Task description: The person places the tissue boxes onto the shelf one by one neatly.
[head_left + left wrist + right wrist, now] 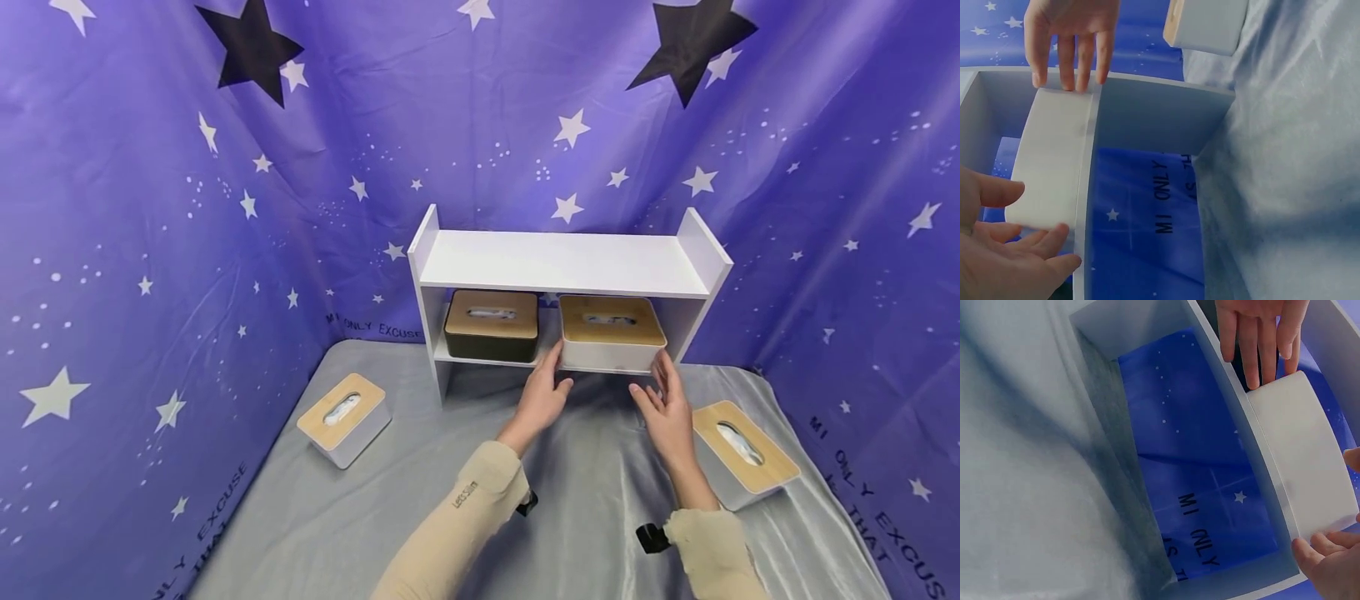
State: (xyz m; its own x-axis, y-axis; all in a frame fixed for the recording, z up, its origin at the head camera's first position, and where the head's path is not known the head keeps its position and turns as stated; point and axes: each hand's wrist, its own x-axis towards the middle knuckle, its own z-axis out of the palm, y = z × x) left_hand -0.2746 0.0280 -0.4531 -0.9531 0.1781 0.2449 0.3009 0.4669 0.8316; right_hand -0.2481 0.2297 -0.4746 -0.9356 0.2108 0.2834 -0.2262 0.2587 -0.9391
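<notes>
Two hands frame one white box (611, 337) on the lower shelf (487, 360) of the white rack (562, 262), and it sits at the right end, its front sticking out past the shelf edge. The left hand (542, 398) has straight fingers laid against the box's left end; the right hand (666, 408) does the same at the right end. Fingers flat, nothing curled around it, so this is a squeeze between palms rather than a grip. From the left wrist view, the right hand's fingertips (1066, 78) press the far end wall, touching it cleanly.

Whether the left palm actually bears on the box or only hovers just off it is hard to tell from the head view.

To do this well, I'd say keep the pressure even on both ends, so the box stays square to the shelf and slides straight. Watch the black box (491, 325) just beside it on the left: the left hand works in the narrow gap between them. Keep the wooden lid (611, 320) level under the top shelf (562, 260). Another box (742, 454) lies on the grey cloth (585, 500) near the right wrist, and one more (343, 417) well off to the left.
</notes>
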